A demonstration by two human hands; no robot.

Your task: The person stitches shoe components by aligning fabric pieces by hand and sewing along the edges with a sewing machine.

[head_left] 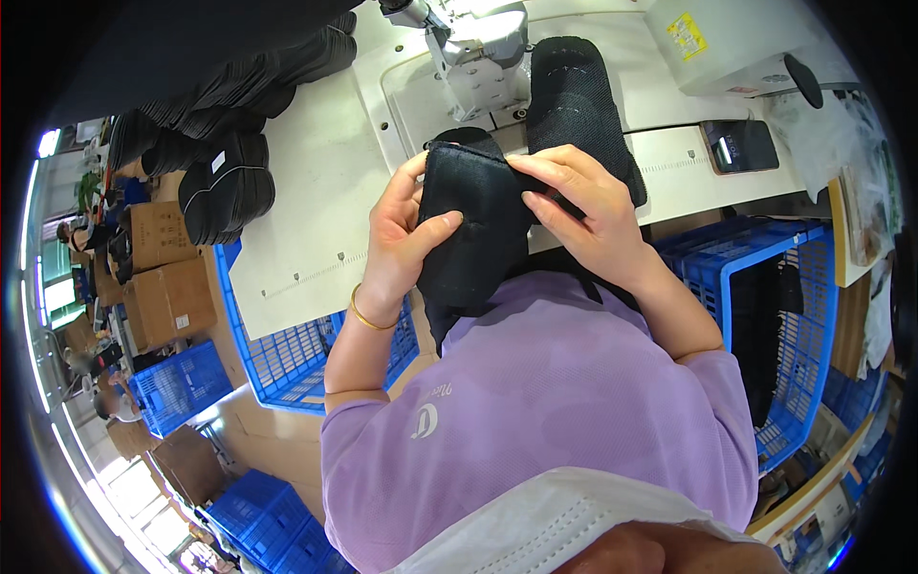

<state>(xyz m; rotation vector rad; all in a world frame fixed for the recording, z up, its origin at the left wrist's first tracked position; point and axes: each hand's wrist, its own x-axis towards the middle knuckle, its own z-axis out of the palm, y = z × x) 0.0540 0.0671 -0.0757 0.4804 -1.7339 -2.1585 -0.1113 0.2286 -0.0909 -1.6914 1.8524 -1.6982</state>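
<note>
Just in front of the sewing machine, I hold a black fabric piece with a rounded lower end and a straight upper edge. My left hand grips its left side, with the thumb lying on the front face. At the upper right corner, the fingertips of my right hand pinch the edge. Behind it, part of another dark rounded layer shows; whether it is joined cannot be made out. A black mesh piece, long and rounded, lies on the table to the right of the machine head.
Stacks of black sole-shaped pieces lie at the table's left, one bundle tied. A phone rests on the right of the white table. Blue crates stand below on both sides. Cardboard boxes are farther left.
</note>
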